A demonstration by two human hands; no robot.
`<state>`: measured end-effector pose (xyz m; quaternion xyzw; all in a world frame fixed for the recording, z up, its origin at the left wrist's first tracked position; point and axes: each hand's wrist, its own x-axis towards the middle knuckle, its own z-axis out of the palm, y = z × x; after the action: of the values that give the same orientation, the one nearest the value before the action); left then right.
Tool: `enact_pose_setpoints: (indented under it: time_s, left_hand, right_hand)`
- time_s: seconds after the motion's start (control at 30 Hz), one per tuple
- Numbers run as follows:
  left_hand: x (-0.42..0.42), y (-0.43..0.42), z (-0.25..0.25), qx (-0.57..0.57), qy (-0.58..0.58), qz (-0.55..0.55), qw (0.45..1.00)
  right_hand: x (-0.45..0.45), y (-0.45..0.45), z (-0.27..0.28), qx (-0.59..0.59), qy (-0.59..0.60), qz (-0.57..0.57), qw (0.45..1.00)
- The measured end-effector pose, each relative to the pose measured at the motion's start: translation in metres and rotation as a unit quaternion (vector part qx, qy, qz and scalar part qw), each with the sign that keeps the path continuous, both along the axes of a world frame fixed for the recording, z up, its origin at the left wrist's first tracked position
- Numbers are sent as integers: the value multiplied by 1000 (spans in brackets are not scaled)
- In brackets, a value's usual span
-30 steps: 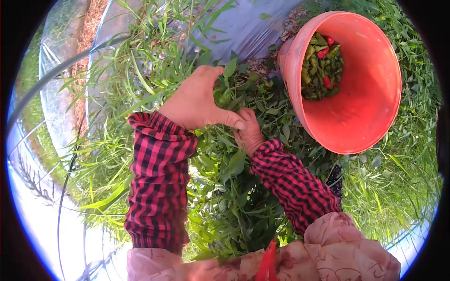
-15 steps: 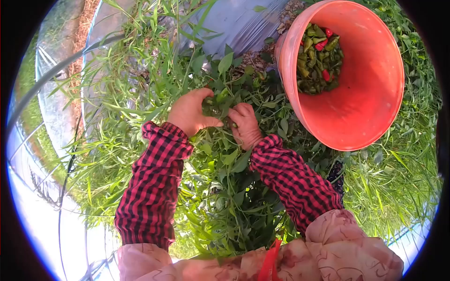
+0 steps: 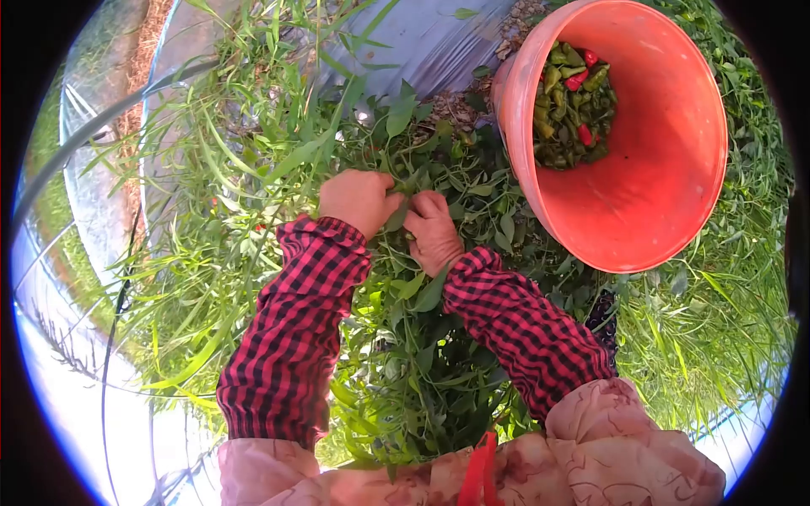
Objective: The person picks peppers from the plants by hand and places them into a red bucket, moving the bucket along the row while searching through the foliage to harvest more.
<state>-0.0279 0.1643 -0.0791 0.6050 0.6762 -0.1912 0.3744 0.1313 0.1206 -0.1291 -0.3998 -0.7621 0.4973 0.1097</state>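
Both hands are in among the leafy stems of a pepper plant (image 3: 413,337). My left hand (image 3: 359,202) is closed, its thumb and fingers pinched on the plant's stems and leaves. Close beside it on the right, my right hand (image 3: 434,232) is curled shut; a bit of green shows at its fingers, too small to name. A large red-orange bucket (image 3: 666,160) stands tilted at upper right, its mouth facing me. Green peppers (image 3: 561,118) and a few red peppers (image 3: 585,134) lie in its bottom.
Grey plastic sheeting (image 3: 422,42) covers ground beyond the plant. A curved grey pipe (image 3: 84,139) and thin wires run down the left side. Tall grass (image 3: 700,337) grows at right. A red ribbon (image 3: 481,472) hangs at my front.
My left hand has moved right and slightly down, going from a wide, cupped grasp to a closed pinch. My right hand has shifted slightly down and left, still curled. The bucket has not moved.
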Motion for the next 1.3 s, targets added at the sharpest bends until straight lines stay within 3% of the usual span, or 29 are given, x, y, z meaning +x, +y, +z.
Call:
enact_pose_setpoints:
  time_s: [0.07,0.13,0.2,0.3,0.37,0.5,0.57,0.6,0.67,0.8,0.87,1.03,1.2,1.27,1.3]
  left_hand:
    - [-1,-12,8,20,21,19,999]
    - [-6,-25,14,108,-14,45,993]
    - [-5,-26,15,96,-33,104,989]
    - [-6,-18,8,1,3,129,992]
    - [-16,-17,-6,-62,-104,160,980]
    - [-25,-19,-29,-104,-151,142,973]
    - [-27,-25,-47,-155,-288,221,919]
    - [-24,-21,-41,-155,-289,222,918]
    - [-14,-11,-19,-120,-107,197,967]
    - [-11,-38,-11,-45,-144,236,960]
    - [-9,-59,-9,126,-223,344,903]
    - [3,-63,19,306,-168,247,904]
    - [16,-67,54,362,-160,204,895]
    - [24,-56,82,371,-222,488,758]
    - [23,-48,97,375,-297,547,687]
  right_hand:
    - [0,1,3,-19,7,-23,1000]
    - [-1,0,4,-20,10,-30,999]
    - [-3,0,3,-20,13,-36,999]
    - [-2,-4,-1,-19,1,-45,999]
    - [-2,-3,-3,13,36,-59,998]
    - [4,-7,-10,-8,71,-49,996]
    - [5,-9,-12,10,76,-26,997]
    - [5,-9,-12,10,75,-25,997]
    - [4,-7,-10,25,61,-33,997]
    - [2,-8,-7,19,38,-41,998]
    - [-2,-14,-11,47,32,-44,997]
    - [-6,-16,-10,25,17,-35,999]
    - [-7,-16,-14,-25,27,-25,999]
    - [-3,-26,-23,-40,25,-31,998]
    - [-2,-28,-24,-42,26,-30,998]
